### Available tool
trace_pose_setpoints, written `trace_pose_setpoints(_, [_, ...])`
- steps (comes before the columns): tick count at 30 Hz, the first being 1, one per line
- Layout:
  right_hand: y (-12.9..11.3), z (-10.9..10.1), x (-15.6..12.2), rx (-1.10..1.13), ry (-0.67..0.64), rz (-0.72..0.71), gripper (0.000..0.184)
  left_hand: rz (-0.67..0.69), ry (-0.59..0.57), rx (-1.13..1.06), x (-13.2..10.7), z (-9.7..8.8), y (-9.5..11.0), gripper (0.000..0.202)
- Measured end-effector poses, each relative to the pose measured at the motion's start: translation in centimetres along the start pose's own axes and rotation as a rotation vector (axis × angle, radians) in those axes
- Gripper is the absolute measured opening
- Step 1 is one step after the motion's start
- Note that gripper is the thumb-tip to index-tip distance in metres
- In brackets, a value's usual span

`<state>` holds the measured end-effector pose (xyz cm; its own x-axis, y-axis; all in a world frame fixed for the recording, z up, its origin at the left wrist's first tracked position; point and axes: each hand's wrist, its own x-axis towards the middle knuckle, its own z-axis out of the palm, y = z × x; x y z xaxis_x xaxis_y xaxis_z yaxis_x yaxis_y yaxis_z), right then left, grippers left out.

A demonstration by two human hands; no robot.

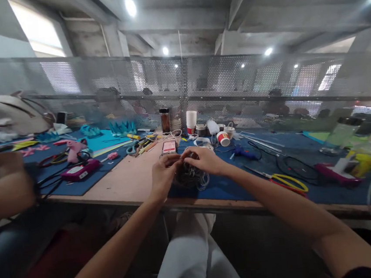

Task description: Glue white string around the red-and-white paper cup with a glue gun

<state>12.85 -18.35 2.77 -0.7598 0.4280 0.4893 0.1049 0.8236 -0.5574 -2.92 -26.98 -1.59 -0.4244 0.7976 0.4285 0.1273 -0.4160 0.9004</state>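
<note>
Both my arms reach out over the workbench edge. My left hand [163,172] and my right hand [203,159] meet over a dark tangled bundle of thin wire or cord [189,177] lying on the blue mat [236,186]. The fingers of both hands are curled and pinched together on the bundle's top. A phone with a red screen [169,147] lies just beyond my hands.
Scissors with yellow handles [288,180] lie right of me. A pink glue gun [79,171] sits left, another [335,172] right. Paper cups [223,138], a dark jar [165,120] and teal paper shapes [122,128] stand by the mesh screen. Another person's arm [4,187] is at far left.
</note>
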Motion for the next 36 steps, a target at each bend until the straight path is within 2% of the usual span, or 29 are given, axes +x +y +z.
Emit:
trace_pose_setpoints(7, [2.5, 1.1, -0.4, 0.169, 0.073, 0.093, 0.02, 0.12, -0.009, 0.161, 0.6, 0.0, 0.2, 0.025])
trace_pose_setpoints(17, [4.4, 1.9, -0.8, 0.229, 0.122, 0.109, 0.02, 0.235, 0.007, 0.345, 1.2, 1.6, 0.6, 0.017])
trace_pose_setpoints(22, [4.6, 1.9, -0.9, 0.236, 0.139, 0.086, 0.022, 0.244, 0.008, 0.413, 1.6, 2.1, 1.2, 0.017])
trace_pose_setpoints(26, [4.1, 1.6, -1.2, 0.15, 0.176, 0.12, 0.021, 0.247, -0.039, 0.349, 1.7, 2.1, 1.4, 0.022])
trace_pose_setpoints(28, [4.0, 1.4, -1.3, 0.133, 0.204, 0.138, 0.021, 0.251, -0.017, 0.336, 1.8, 1.6, 1.2, 0.022])
trace_pose_setpoints(31, [4.1, 1.0, -1.3, 0.17, 0.245, 0.154, 0.022, 0.15, 0.003, 0.321, 2.2, 0.7, 0.4, 0.021])
trace_pose_setpoints(33, [4.3, 0.8, -1.2, 0.218, 0.268, 0.174, 0.023, 0.012, -0.058, 0.259, 2.5, 0.1, -0.3, 0.021])
trace_pose_setpoints(36, [4.6, 0.7, -1.1, 0.262, 0.294, 0.189, 0.023, -0.123, -0.143, 0.19, 2.8, -0.3, -0.9, 0.016])
